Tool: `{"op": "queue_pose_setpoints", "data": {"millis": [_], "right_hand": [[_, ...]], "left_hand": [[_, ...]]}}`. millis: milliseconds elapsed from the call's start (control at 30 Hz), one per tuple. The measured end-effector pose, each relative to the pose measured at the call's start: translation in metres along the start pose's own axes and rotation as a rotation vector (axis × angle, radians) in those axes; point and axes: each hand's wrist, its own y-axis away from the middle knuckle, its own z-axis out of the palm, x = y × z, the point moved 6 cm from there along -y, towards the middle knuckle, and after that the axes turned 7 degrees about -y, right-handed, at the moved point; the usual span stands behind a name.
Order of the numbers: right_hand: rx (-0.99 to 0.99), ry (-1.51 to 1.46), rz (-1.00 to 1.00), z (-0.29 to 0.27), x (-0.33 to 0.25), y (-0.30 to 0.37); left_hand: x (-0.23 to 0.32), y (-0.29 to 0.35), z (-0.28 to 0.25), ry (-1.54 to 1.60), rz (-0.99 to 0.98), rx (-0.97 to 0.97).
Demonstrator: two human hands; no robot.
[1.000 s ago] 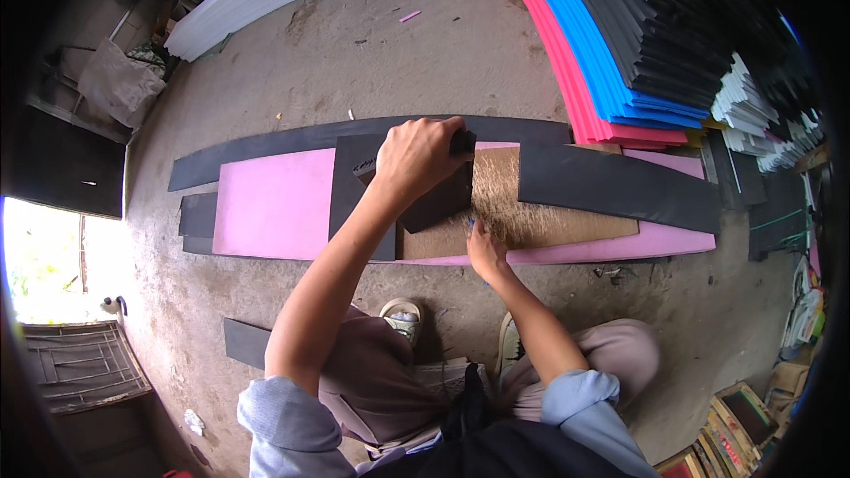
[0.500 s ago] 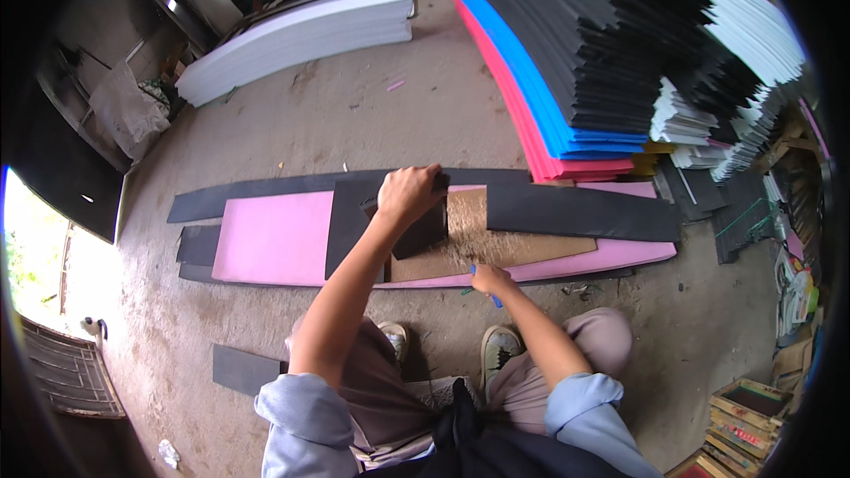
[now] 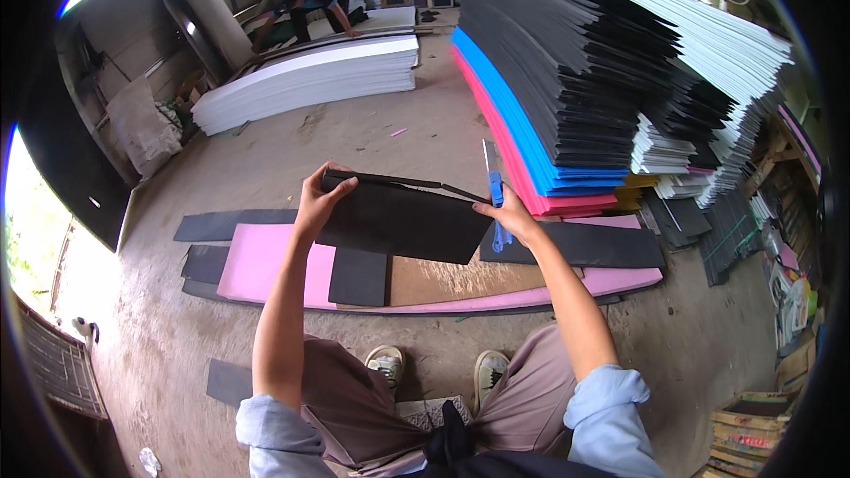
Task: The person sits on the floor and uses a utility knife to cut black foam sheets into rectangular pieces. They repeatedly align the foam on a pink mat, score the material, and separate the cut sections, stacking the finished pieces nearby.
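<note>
Black foam sheets [image 3: 403, 221] hang in front of me, raised above the layered pile on the floor. My left hand [image 3: 322, 199] is closed on their upper left corner, thumb on the near side. In my right hand [image 3: 511, 217] is a blue utility knife [image 3: 497, 190], its blade out and pointing up and away from me; the same hand's thumb touches the sheets' right corner. Along the top, two dark edges part slightly. Below lies a scuffed brown board [image 3: 531, 281] on a pink foam sheet [image 3: 257, 265], with a smaller black foam piece [image 3: 359, 276] at the board's left.
Tall stacks of black foam sheets [image 3: 522, 62], blue ones [image 3: 505, 106] and white ones [image 3: 699, 26] rise at far right. A low white stack [image 3: 310, 80] lies far left, a bending person [image 3: 319, 4] behind it. Wooden crates [image 3: 748, 434] stand near right.
Both hands have risen, and the black foam has been lifted off the board. My right hand has brought the knife up beside the sheets' right corner. The view has tilted upward.
</note>
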Motion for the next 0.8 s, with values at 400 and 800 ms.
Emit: {"op": "queue_pose_setpoints", "data": {"millis": [400,800], "right_hand": [[0.237,-0.507,0.32,-0.014,0.082,-0.017],[0.188,-0.131,0.519,0.043,0.24,-0.013]], "left_hand": [[-0.047,0.003,-0.034,-0.11,-0.15,0.289],[-0.205,0.046,0.021,0.19,-0.842,0.539]]}}
